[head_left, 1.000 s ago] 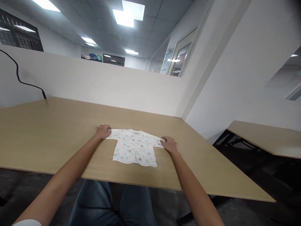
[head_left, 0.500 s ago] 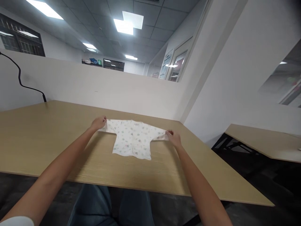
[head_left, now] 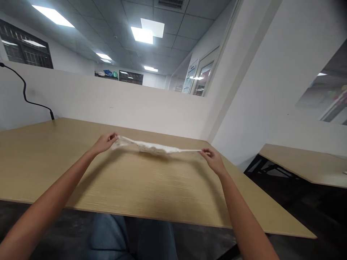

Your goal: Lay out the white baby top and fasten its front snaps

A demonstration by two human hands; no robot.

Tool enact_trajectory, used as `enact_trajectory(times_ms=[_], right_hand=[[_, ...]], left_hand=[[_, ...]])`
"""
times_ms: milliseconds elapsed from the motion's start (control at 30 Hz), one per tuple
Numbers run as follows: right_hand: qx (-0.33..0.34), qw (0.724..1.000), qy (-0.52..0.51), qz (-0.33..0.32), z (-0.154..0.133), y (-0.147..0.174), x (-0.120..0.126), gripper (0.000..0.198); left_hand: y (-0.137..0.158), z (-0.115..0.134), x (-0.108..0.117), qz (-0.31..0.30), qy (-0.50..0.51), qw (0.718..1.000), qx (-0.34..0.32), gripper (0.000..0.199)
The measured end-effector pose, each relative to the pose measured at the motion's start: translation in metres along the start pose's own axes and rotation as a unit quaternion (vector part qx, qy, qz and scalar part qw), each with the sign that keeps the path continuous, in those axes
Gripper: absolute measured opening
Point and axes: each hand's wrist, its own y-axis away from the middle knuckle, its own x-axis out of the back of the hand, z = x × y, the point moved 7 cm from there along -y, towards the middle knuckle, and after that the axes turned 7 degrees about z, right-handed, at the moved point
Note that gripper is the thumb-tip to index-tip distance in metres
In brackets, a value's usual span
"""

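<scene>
A small white baby shirt [head_left: 157, 147] with a faint print is stretched between my two hands above the table. My left hand [head_left: 106, 141] pinches the end of one sleeve, and my right hand [head_left: 211, 157] pinches the end of the other. The body of the shirt is seen nearly edge-on as a thin, blurred strip, so its front is mostly hidden. Shadows of the shirt and my arms fall on the wooden tabletop [head_left: 130, 184] below.
A white partition [head_left: 135, 104] rises behind the table, meeting a white wall on the right. At the back left a black cable [head_left: 25, 90] runs down to the tabletop. Another table [head_left: 303, 162] stands to the right, beyond a gap.
The shirt lay spread out with its printed front showing; now it is lifted and swung almost edge-on. My hands have moved farther apart, pulling the sleeves out straight.
</scene>
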Motion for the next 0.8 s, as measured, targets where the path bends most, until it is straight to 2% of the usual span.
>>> enact_trajectory(times_ms=[100, 167, 300, 400, 467, 567, 700, 800], right_hand=[[-0.051, 0.988, -0.016, -0.145, 0.016, 0.04, -0.004, 0.058], [-0.085, 0.973, -0.022, -0.212, 0.025, 0.06, -0.007, 0.054], [-0.126, 0.964, 0.02, -0.233, 0.048, 0.07, -0.02, 0.051], [-0.118, 0.966, 0.048, -0.224, 0.066, 0.069, -0.036, 0.05], [-0.116, 0.967, 0.062, -0.218, 0.077, 0.07, -0.043, 0.05], [-0.104, 0.963, 0.064, -0.242, 0.084, 0.075, -0.048, 0.047], [-0.09, 0.952, 0.035, -0.289, 0.079, 0.082, -0.048, 0.041], [-0.112, 0.944, -0.007, -0.31, 0.074, 0.086, -0.049, 0.043]], left_hand=[[0.049, -0.032, -0.015, -0.169, 0.048, 0.984, 0.027, 0.044], [0.072, -0.051, -0.021, -0.225, 0.087, 0.969, 0.051, 0.044], [0.084, -0.089, -0.033, -0.194, 0.109, 0.966, 0.131, 0.056], [0.077, -0.104, -0.046, -0.177, 0.032, 0.975, 0.127, 0.065], [0.072, -0.108, -0.051, -0.164, -0.031, 0.98, 0.107, 0.064], [0.07, -0.105, -0.056, -0.174, -0.038, 0.98, 0.085, 0.054], [0.074, -0.092, -0.056, -0.194, 0.087, 0.969, 0.129, 0.053], [0.072, -0.068, -0.055, -0.213, 0.179, 0.947, 0.16, 0.054]])
